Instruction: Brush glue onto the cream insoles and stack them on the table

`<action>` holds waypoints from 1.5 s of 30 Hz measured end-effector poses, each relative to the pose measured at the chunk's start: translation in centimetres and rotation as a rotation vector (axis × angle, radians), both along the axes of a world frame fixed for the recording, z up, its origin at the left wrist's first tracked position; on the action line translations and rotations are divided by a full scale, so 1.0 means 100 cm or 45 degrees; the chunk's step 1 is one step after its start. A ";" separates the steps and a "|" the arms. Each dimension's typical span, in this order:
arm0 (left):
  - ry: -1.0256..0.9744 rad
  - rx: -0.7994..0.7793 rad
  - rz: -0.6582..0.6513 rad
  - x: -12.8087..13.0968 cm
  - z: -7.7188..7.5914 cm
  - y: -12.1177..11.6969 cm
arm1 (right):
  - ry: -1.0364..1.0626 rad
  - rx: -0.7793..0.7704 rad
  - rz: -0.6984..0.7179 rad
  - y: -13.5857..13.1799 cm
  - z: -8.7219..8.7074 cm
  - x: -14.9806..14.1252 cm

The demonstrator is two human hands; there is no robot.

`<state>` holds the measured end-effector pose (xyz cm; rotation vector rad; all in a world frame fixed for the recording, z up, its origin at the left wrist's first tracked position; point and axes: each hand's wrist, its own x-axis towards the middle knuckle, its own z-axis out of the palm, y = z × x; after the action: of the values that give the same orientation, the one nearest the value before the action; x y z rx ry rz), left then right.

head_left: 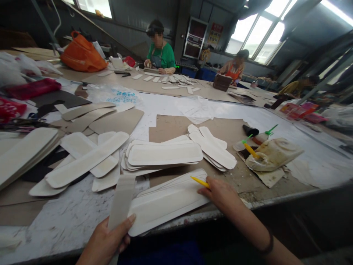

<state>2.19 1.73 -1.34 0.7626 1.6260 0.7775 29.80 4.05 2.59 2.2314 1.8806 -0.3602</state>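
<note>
Near the table's front edge, my left hand (109, 235) grips a narrow pale strip (121, 200) that points away from me. The thumb rests on the near left corner of a long, round-cornered white panel (168, 202), which tops a small fanned stack. My right hand (224, 193) pinches a yellow pointed stick (200, 182) over the panel's right end, its tip directed left. Just behind lies a pile of similar white panels (165, 154). More of them cross one another in a stack (88, 160) to the left and in another (213, 147) to the right.
At right, a stained, glue-smeared container (278, 152) has a second yellow stick (250, 150) in it, beside a green-nozzled bottle (261, 137). An orange bag (82, 53) stands back left. Across the table, a person in green (168, 57) and other people are at work.
</note>
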 end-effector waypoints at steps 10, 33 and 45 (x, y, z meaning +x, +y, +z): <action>-0.095 0.035 -0.004 -0.005 0.003 -0.001 | 0.569 0.459 -0.276 -0.028 -0.002 0.023; -0.553 0.060 -0.018 -0.021 0.005 -0.018 | 1.309 0.265 -0.720 -0.049 -0.014 0.002; -0.901 -0.068 0.026 -0.021 0.013 -0.019 | 1.872 0.142 -0.836 -0.056 -0.023 -0.001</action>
<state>0.06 -0.20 -0.05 0.3640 1.0093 0.8873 29.68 -1.55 0.27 2.8082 1.2864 -2.5642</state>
